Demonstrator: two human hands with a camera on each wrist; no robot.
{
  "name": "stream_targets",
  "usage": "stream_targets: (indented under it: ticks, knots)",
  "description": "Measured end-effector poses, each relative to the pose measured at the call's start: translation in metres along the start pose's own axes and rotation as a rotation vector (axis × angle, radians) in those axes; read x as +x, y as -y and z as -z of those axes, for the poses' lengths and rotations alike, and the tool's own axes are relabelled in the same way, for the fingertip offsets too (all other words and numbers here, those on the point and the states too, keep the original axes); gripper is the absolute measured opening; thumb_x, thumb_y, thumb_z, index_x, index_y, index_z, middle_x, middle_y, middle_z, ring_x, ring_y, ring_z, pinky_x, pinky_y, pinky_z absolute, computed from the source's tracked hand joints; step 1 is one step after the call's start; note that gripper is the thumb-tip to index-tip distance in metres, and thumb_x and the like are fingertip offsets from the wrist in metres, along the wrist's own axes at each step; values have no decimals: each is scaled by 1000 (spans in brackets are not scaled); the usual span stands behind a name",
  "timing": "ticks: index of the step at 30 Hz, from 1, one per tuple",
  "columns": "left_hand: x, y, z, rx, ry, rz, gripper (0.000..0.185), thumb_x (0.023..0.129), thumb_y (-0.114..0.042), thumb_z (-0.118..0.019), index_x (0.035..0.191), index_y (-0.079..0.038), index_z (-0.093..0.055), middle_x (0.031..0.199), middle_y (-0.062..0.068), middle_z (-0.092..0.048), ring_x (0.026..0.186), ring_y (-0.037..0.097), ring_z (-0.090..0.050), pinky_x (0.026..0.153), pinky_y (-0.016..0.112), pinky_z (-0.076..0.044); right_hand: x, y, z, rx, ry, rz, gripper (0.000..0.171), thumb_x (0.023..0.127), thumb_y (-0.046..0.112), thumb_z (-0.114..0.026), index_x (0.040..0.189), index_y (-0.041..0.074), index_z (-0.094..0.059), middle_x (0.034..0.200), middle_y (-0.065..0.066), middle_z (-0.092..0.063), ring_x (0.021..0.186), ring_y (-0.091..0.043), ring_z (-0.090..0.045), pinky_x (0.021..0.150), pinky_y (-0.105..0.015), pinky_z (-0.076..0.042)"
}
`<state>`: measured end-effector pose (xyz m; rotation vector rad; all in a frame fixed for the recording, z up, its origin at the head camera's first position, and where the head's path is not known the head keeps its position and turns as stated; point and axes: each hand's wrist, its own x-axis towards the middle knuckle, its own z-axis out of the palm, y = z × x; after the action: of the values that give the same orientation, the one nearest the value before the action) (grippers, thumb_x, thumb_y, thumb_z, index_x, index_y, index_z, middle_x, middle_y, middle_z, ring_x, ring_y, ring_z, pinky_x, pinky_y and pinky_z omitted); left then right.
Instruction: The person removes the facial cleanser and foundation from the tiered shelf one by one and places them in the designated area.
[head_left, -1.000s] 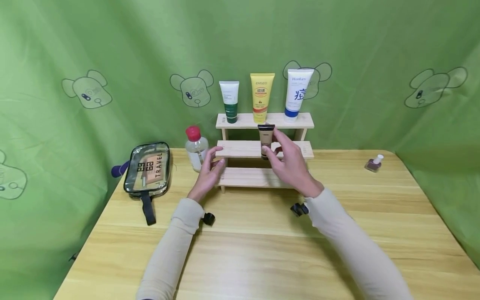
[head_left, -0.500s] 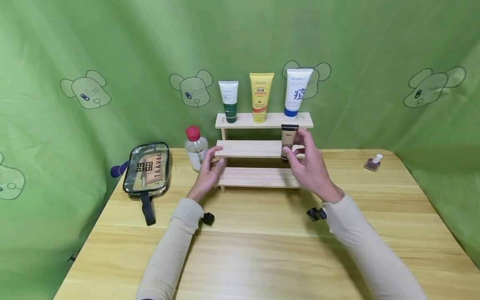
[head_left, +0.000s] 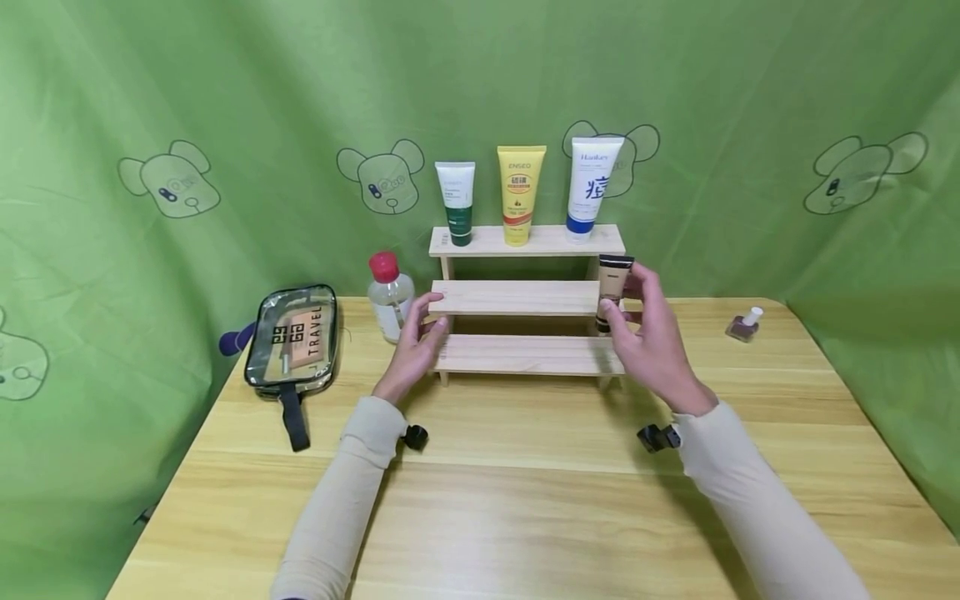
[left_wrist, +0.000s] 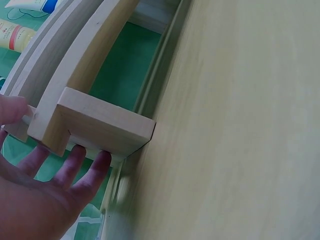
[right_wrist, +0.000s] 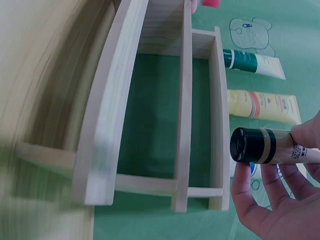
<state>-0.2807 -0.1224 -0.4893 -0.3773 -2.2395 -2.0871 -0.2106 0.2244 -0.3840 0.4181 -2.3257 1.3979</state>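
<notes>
My right hand (head_left: 652,342) pinches a small beige tube with a black cap (head_left: 613,287) between thumb and fingers. In the head view it is upright, cap down, before the right end of the rack's middle shelf; the right wrist view shows its black cap (right_wrist: 252,145) off the wood. My left hand (head_left: 412,350) is at the left end of the wooden three-step rack (head_left: 517,354), its fingertips (left_wrist: 102,159) touching the end piece. On the top shelf stand a white-and-green tube (head_left: 457,200), a yellow tube (head_left: 519,193) and a white-and-blue tube (head_left: 592,187).
A bottle with a red cap (head_left: 385,268) stands left of the rack. Farther left lies a clear travel pouch (head_left: 292,340) beside a purple object (head_left: 234,340). A nail polish bottle (head_left: 744,327) is on the right of the table (head_left: 480,517). Green cloth hangs behind.
My right hand has carried the small beige tube rightward, from the middle of the rack to its right end, and slightly lower. The left hand has stayed in place.
</notes>
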Motion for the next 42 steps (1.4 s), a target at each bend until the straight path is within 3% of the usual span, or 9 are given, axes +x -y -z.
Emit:
stream_targets:
  ticks: [14, 20, 34, 42]
  knots:
    - [0, 1, 0, 8, 5, 6, 47, 113, -13, -55, 158, -27, -47, 167, 15, -46, 137, 49, -59, 112, 55, -52, -5, -25, 13, -32, -32, -41, 60, 108, -2, -58, 163, 2, -35, 138, -20, -57, 123, -15, -52, 92, -5, -51]
    - [2, 1, 0, -2, 12, 6, 48, 113, -13, -55, 159, -24, -45, 167, 17, -45, 139, 51, -57, 114, 57, -51, -7, -34, 16, -58, -25, -92, 61, 108, -1, -58, 164, 2, -35, 143, -23, -56, 124, -15, -51, 89, -4, -49]
    - [1, 1, 1, -2, 8, 13, 48, 113, -13, -55, 158, -25, -46, 166, 18, -45, 139, 51, -57, 114, 60, -51, -14, -62, 25, -101, 29, -178, 59, 110, 6, -58, 164, -5, -34, 145, -30, -51, 129, -36, -52, 80, -3, -50]
    - [1, 2, 1, 10, 9, 15, 48, 113, -13, -55, 159, -27, -46, 167, 16, -45, 138, 49, -58, 114, 59, -51, -18, -88, 25, -137, 43, -170, 61, 109, 6, -61, 162, -11, -35, 139, -34, -55, 123, -42, -57, 85, -2, -45]
